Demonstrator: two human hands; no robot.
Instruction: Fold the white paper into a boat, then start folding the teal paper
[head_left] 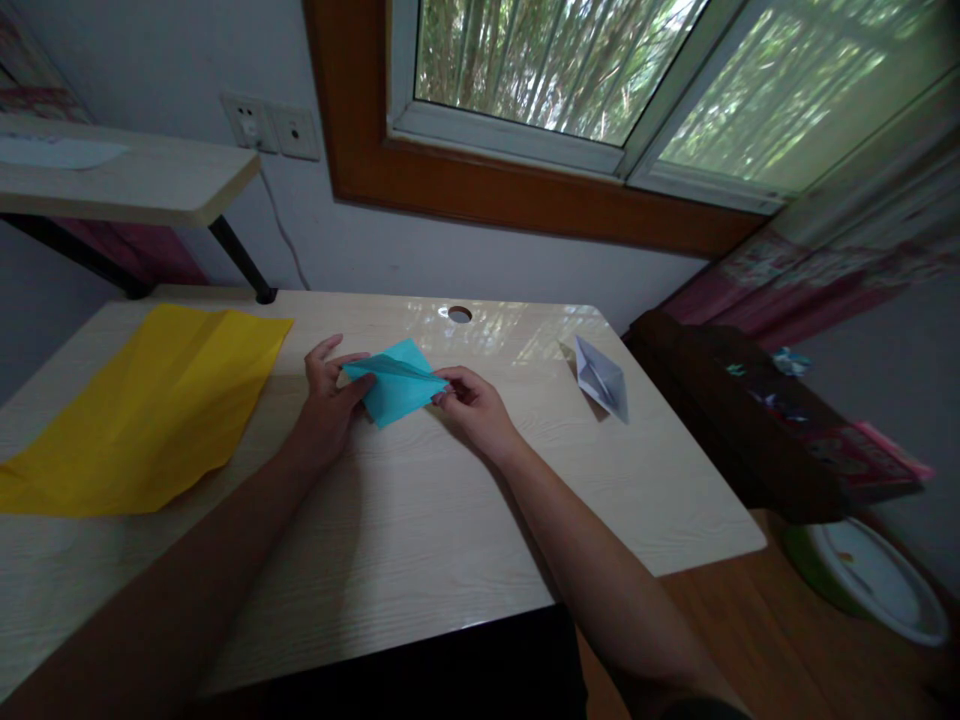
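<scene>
A piece of folded turquoise paper (401, 388) is held between both hands just over the desk, with a raised fold running across its middle. My left hand (328, 405) pinches its left corner between thumb and forefinger, the other fingers spread away. At the opposite corner, the fingertips of my right hand (476, 408) are closed on the paper. To the right a folded white paper (601, 380) stands on the desk. A large yellow sheet (161, 410) lies left of my left hand, with creases across it.
The pale wood-grain desk (450, 540) has a round cable hole (460, 314) near its back edge. A raised shelf (172, 180) on black legs stands at the back left. Beyond the right edge are a dark wooden cabinet (697, 400) and a round white-lidded bin (877, 580).
</scene>
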